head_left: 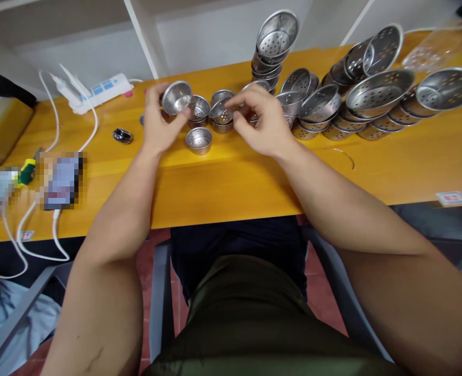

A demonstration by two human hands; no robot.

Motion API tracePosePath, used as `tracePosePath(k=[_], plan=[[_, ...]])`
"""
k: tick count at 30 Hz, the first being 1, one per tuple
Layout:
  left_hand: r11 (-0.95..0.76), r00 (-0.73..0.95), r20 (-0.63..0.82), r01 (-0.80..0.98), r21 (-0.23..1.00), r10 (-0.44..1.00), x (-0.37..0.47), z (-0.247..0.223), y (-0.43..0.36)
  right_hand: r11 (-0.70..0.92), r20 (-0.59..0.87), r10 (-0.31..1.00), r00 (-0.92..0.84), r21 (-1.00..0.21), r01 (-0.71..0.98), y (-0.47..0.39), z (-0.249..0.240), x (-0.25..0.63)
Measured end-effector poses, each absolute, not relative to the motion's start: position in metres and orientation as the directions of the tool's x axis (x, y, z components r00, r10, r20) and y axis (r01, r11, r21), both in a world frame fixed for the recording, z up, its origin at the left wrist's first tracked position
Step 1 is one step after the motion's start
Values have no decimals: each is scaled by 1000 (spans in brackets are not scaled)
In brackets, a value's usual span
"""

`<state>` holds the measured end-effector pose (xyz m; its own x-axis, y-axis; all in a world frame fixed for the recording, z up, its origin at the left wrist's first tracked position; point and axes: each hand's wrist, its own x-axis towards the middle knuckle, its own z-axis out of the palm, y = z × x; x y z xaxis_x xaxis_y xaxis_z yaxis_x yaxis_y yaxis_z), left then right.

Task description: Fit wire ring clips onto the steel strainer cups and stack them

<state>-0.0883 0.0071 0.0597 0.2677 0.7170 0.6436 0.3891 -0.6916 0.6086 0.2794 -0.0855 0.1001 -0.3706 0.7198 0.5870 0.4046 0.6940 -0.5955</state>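
My left hand (158, 117) is closed around a small metal cup (176, 99), which is lifted and tilted so its inside faces me. Over the table my right hand (260, 117) has its thumb and index finger apart and bent, beside the rim of a perforated metal cup (220, 119). Whether the fingertips touch that rim I cannot tell. Between the hands, a single perforated cup (198, 141) stands upright nearest me, with another perforated cup (199, 108) behind it. My right hand partly hides more cups beyond it.
Stacks of perforated cups (380, 96) fill the right side, some leaning; a tall stack (274, 47) rises at the back. On the left are a power strip (105, 91) with white cables, a small dark shiny object (122, 136) and blurred-out phones (63, 180). A thin wire (343, 153) lies right.
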Motion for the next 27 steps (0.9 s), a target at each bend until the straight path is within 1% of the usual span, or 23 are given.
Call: tracePosePath(k=[3, 6, 8, 11, 14, 17, 19, 22, 23, 24, 26, 27], plan=[[-618, 9, 708, 495, 610, 706, -102, 51, 23, 751, 525, 647, -553, -565, 342, -91, 94, 271], [-541, -68, 674, 540, 645, 735, -110, 42, 36, 814, 462, 542, -702, -495, 304, -94, 83, 257], [-483, -106, 637, 561, 672, 763, -114, 38, 41, 836, 410, 505, -760, -452, 311, -93, 77, 250], [-436, -88, 595, 597, 673, 799, -121, 33, 44, 842, 370, 509, -777, -402, 360, -91, 75, 247], [-442, -20, 600, 658, 610, 800, -125, 29, 45, 839, 367, 527, -767, -366, 402, -91, 78, 250], [-425, -41, 627, 700, 574, 778, -128, 22, 48, 835, 355, 542, -762, -330, 440, -95, 82, 252], [-466, -48, 677, 690, 554, 734, -128, 18, 48, 825, 345, 561, -752, -307, 475, -98, 84, 252], [-571, 25, 731, 642, 512, 682, -123, 23, 38, 815, 350, 579, -736, -280, 508, -101, 87, 251], [-561, 31, 713, 641, 523, 700, -119, 30, 30, 815, 361, 579, -731, -270, 512, -102, 87, 251], [-506, 3, 671, 660, 556, 741, -113, 38, 21, 819, 377, 573, -727, -260, 511, -103, 87, 251], [-298, -75, 506, 731, 614, 860, -99, 59, -1, 830, 412, 556, -721, -242, 502, -103, 86, 251], [-201, -107, 424, 759, 619, 900, -91, 69, -11, 835, 427, 549, -719, -238, 496, -103, 85, 252]])
